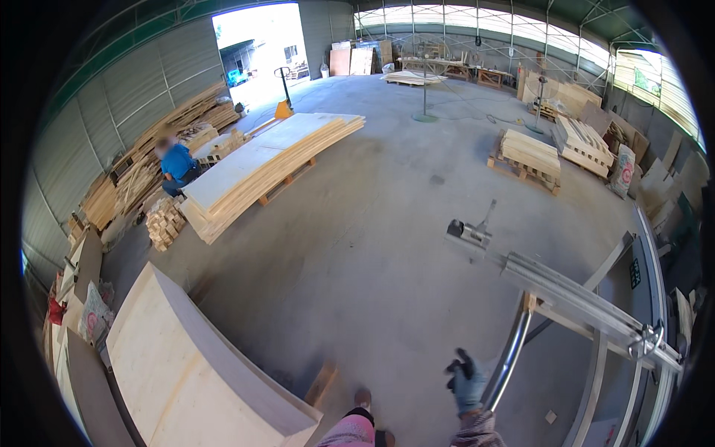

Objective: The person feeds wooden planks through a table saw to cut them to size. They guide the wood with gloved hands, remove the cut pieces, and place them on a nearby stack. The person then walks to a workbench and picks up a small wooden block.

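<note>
My right hand (pixel 468 384), in a grey-blue glove with dark fingertips, hangs at the lower right. Its fingers are slightly bent and apart, with nothing visible in them. Close beside it runs the shiny metal edge rail (pixel 510 357) of a sliding table saw frame. I cannot see a gap or contact between glove and rail for certain. My left hand is out of view. To the left lies a stack of large pale plywood sheets (pixel 175 365). Below, my shoe (pixel 363 398) and a pink-clad leg (pixel 350 432) show on the concrete floor.
The saw's aluminium fence arm (pixel 573 294) juts out at right. A long plywood stack (pixel 275 153) rests on pallets at left, near a person in blue (pixel 177 162) and a yellow pallet jack (pixel 284 108). Cut boards (pixel 527 153) sit on a pallet at far right.
</note>
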Tool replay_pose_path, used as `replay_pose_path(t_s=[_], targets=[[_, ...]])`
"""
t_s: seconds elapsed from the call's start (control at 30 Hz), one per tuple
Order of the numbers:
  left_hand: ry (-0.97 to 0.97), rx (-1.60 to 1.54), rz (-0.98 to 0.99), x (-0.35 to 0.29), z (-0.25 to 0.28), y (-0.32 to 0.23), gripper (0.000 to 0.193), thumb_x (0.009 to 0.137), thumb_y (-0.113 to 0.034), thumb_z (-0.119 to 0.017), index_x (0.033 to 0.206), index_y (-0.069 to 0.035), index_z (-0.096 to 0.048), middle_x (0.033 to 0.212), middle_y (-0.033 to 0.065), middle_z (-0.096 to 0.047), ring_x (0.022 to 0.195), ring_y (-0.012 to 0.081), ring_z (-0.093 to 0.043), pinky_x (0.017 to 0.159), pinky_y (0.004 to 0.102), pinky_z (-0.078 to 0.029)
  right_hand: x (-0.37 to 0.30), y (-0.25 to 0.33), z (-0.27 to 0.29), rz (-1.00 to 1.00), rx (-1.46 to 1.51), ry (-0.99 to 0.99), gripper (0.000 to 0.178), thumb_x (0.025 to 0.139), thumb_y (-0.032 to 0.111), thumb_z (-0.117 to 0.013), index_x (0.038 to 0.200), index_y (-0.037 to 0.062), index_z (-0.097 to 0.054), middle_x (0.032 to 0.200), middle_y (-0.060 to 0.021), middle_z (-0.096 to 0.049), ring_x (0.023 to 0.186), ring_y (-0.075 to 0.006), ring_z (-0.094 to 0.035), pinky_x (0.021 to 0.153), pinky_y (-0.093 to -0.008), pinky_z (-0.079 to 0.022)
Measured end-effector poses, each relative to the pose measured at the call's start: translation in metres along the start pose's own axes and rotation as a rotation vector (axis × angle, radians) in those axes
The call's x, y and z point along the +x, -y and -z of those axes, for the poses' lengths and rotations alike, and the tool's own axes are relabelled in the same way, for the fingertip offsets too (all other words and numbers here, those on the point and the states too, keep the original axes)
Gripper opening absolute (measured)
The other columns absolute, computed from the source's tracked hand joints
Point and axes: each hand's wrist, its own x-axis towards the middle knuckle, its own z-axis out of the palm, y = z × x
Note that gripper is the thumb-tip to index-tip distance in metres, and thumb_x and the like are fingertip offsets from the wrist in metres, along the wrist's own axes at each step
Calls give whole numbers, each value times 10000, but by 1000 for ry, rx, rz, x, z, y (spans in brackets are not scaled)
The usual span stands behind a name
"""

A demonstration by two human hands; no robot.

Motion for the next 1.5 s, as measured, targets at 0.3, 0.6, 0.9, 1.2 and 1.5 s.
replay_pose_path(t_s=[0.3,0.6,0.9,1.2,1.5], targets=[[-96,83,184,66,-95,-227,377,878,-362,-527,1159,-118,-464,940,130,-609,762,272,-617,573,413,-510,192,-2,-183,457,-506,335,543,789,148,-646,1296,110,-453,951,-114,-618,815,-219,-596,712,-325,-491],[195,-37,-380,136,-310,-611,338,899,-296,-524,1143,-63,-522,925,73,-627,781,174,-610,651,287,-474,420,-75,-251,65,-601,57,529,744,285,-648,1201,58,-509,1146,-178,-562,1077,-341,-513,917,-420,-398],[169,-48,-583,231,-382,-831,348,913,-296,-503,1141,-36,-542,965,96,-623,810,202,-606,653,291,-461,631,-117,-225,-340,-737,-110,450,744,217,-621,1140,30,-518,923,-203,-641,815,-302,-632,671,-383,-497],[-227,-75,177,327,-295,-745,203,844,-332,-547,907,-141,-575,711,103,-599,554,234,-555,472,331,-426,868,12,-347,-415,-427,190,208,853,149,-538,1025,54,-608,637,-167,-638,501,-248,-628,442,-347,-507],[166,1057,-1049,542,-396,-1086,198,804,-324,-558,770,-131,-588,674,99,-593,523,225,-552,447,343,-422,1055,-57,-301,-253,-610,9,211,797,134,-576,974,29,-621,735,-94,-645,612,-178,-615,572,-299,-499]])
